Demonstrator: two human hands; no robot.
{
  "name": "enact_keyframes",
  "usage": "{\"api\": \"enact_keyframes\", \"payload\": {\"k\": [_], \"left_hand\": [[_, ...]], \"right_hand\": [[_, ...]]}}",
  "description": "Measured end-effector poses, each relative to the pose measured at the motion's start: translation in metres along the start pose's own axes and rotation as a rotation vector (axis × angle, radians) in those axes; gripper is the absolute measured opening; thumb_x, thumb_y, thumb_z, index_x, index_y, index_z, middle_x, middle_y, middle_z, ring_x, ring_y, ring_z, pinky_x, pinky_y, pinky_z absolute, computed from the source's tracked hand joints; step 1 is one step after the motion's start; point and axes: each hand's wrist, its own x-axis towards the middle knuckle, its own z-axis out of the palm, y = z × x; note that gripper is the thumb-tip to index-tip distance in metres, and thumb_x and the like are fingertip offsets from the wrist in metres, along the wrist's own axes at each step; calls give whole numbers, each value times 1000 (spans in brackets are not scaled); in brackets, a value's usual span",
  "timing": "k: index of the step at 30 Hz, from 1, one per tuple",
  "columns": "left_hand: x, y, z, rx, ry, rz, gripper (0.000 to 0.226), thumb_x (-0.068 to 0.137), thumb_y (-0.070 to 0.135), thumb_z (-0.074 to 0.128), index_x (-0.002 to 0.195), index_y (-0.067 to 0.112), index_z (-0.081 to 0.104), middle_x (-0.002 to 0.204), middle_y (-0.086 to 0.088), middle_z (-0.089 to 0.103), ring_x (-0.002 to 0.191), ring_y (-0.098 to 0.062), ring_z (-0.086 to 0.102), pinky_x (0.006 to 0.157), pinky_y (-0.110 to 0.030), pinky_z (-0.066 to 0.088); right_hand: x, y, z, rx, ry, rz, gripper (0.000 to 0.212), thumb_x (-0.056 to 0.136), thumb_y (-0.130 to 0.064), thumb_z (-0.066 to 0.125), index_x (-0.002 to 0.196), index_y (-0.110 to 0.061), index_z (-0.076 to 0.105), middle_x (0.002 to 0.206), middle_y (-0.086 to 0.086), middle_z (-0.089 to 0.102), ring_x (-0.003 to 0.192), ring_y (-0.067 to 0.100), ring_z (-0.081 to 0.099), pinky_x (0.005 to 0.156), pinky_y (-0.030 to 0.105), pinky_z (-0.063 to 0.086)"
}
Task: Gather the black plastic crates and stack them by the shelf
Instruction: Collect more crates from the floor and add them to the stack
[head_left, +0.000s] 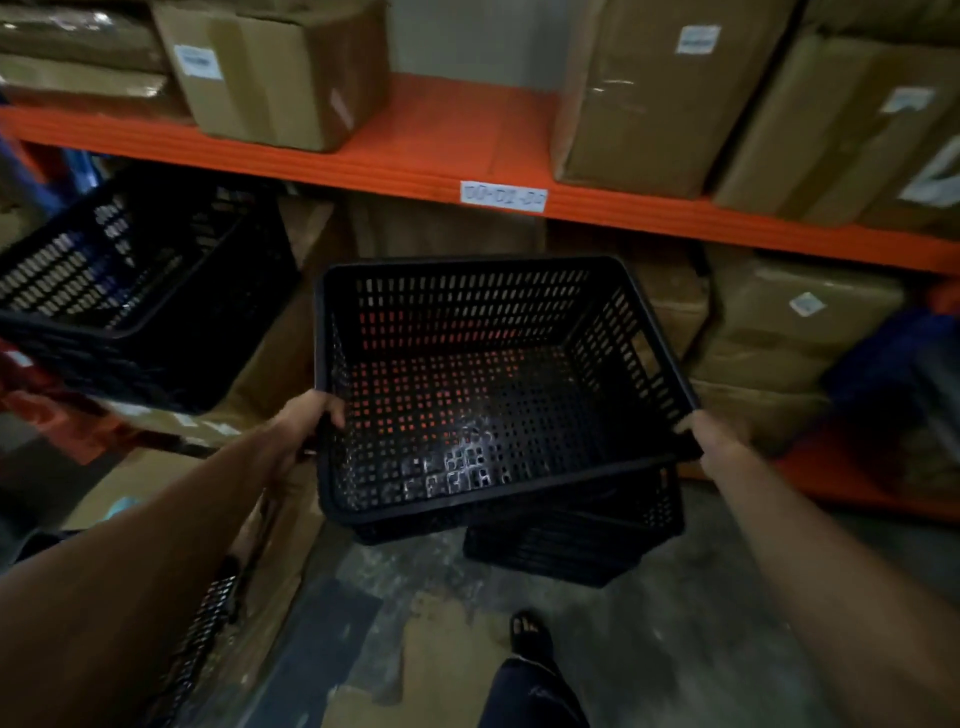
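Observation:
I hold a black perforated plastic crate (488, 395) in front of me, tilted so its open top faces me. My left hand (306, 421) grips its left rim and my right hand (711, 436) grips its right rim. Directly beneath it on the floor sits a low stack of black crates (582, 545), partly hidden by the held one. Another black crate (140, 291) rests tilted on boxes at the left, apart from my hands. The orange shelf (447, 140) runs across the back.
Cardboard boxes (280, 67) fill the orange shelf and the space under it. More boxes (769, 353) sit low on the right, with a blue bag (893, 353) beside them. A piece of black mesh (202, 634) leans at lower left. My foot (530, 639) stands on the concrete floor.

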Motion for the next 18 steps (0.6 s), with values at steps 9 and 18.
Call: {"api": "enact_keyframes", "payload": {"k": [9,18], "left_hand": [[89,44,132,188,-133,-3,16,48,2,48,62,10,48,73,-10,54,74,-28,51,62,-30,42],[167,46,240,154,-34,28,55,78,-13,28,114,10,64,53,-5,52,50,-17,47,49,-24,38]], "right_hand": [[81,30,-78,-434,83,-116,43,89,-17,54,130,-6,54,122,21,62,106,39,60,91,49,51],[170,58,-93,-464,165,-175,41,97,-23,52,134,-6,52,128,28,58,115,47,55,97,53,44]]}}
